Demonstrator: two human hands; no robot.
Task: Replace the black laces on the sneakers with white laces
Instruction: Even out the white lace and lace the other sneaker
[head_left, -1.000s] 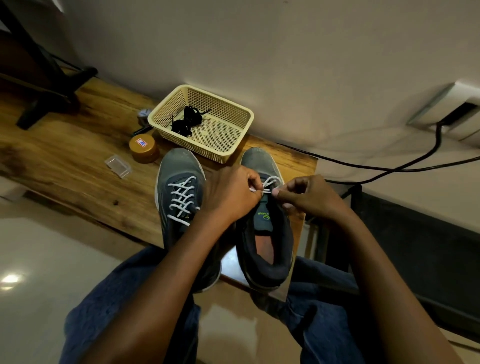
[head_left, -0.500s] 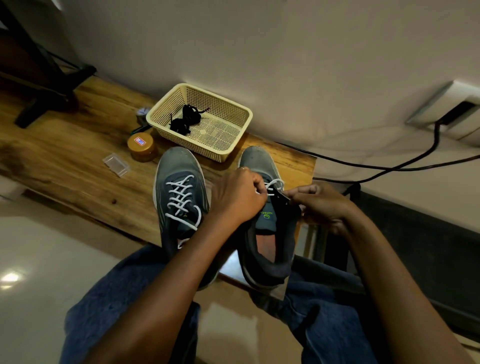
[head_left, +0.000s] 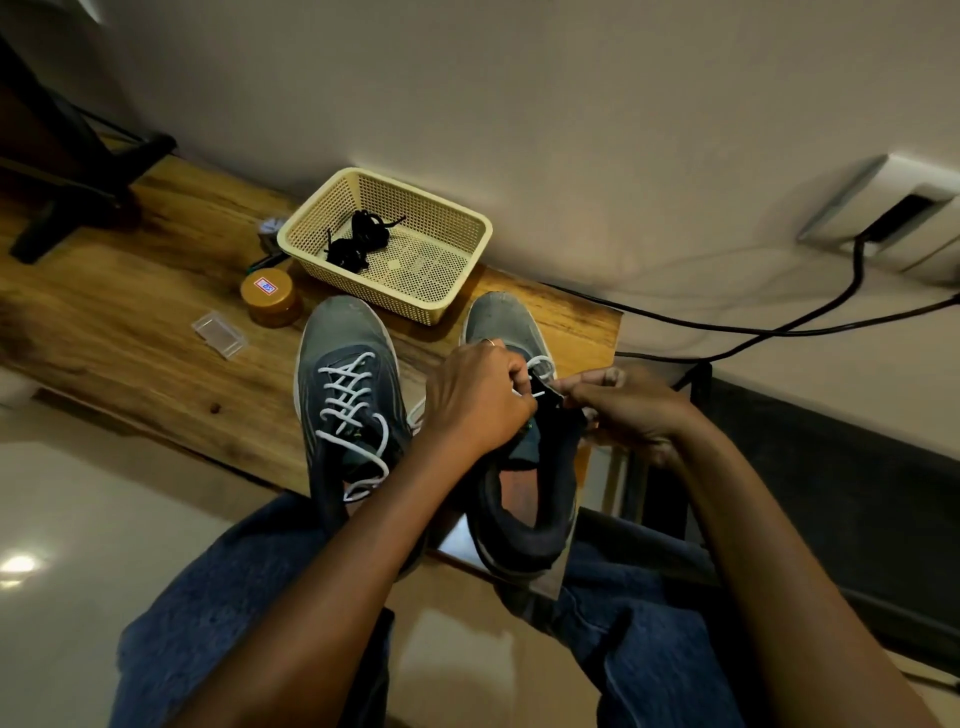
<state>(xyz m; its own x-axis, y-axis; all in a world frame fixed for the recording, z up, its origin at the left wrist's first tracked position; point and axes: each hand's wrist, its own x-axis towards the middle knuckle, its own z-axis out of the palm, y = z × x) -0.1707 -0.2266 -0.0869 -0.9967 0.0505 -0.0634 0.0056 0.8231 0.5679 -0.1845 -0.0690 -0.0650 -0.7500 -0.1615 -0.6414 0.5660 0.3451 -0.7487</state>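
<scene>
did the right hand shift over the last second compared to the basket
Yes. The right hand has drawn back from the basket, toward the person and the table's right edge, pinching the white lace.

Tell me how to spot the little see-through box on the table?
Find the yellow mesh basket on the wooden table. Nearer the person and to its left sits a round amber jar; the clear plastic box lies just left of that. It is the only flat, transparent thing there.
</scene>
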